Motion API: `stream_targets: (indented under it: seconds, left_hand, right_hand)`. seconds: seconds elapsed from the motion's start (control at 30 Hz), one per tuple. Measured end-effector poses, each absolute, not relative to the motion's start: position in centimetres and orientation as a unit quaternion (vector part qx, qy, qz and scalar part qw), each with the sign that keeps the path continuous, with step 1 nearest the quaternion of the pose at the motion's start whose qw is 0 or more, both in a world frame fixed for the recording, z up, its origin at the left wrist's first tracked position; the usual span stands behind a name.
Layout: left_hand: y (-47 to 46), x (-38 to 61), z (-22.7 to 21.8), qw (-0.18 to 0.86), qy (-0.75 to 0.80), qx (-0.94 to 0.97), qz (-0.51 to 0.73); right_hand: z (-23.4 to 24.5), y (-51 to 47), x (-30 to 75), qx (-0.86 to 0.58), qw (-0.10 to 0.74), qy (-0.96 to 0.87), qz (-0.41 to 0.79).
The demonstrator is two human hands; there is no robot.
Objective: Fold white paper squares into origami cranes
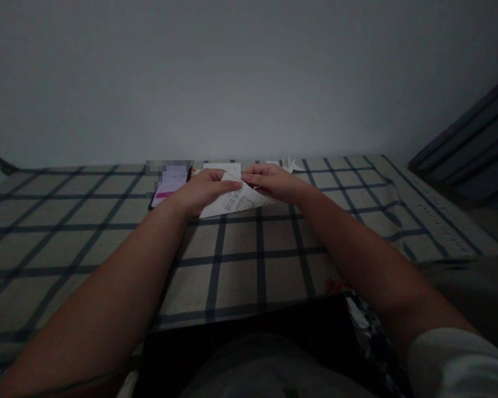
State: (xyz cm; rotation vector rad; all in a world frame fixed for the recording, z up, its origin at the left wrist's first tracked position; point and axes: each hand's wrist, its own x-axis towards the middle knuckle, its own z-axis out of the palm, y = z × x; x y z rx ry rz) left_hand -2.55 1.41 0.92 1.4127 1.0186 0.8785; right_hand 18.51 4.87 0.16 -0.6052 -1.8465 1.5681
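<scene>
Between my two hands is a sheet of white paper (pixel 236 202) with printed text, folded to a slanting edge along its lower side. My left hand (pixel 205 190) grips its left part, thumb lying on top near the upper fold. At the upper right, my right hand (pixel 271 181) pinches the paper with the fingertips close together. Both hands are just above the checked cloth. Part of the paper is hidden behind the fingers.
A phone (pixel 172 185) with a lit screen lies left of my left hand. Another white sheet (pixel 222 166) lies behind the hands. A folded white paper shape with points (pixel 290 165) stands behind my right hand. The checked tablecloth (pixel 240 276) reaches the grey wall (pixel 249 77).
</scene>
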Motion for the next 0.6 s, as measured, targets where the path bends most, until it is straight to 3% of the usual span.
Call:
stream_targets:
  seconds: [0.27, 0.6]
  left_hand:
    - [1.21, -2.32, 1.25, 0.509, 0.457, 0.629, 0.369]
    - [1.17, -2.15, 1.05, 0.557, 0.411, 0.603, 0.396]
  right_hand:
    - [0.41, 4.92, 19.21, -0.218, 0.281, -0.732, 0.580]
    - [-0.05, 4.43, 18.60, -0.177, 0.311, -0.701, 0.616]
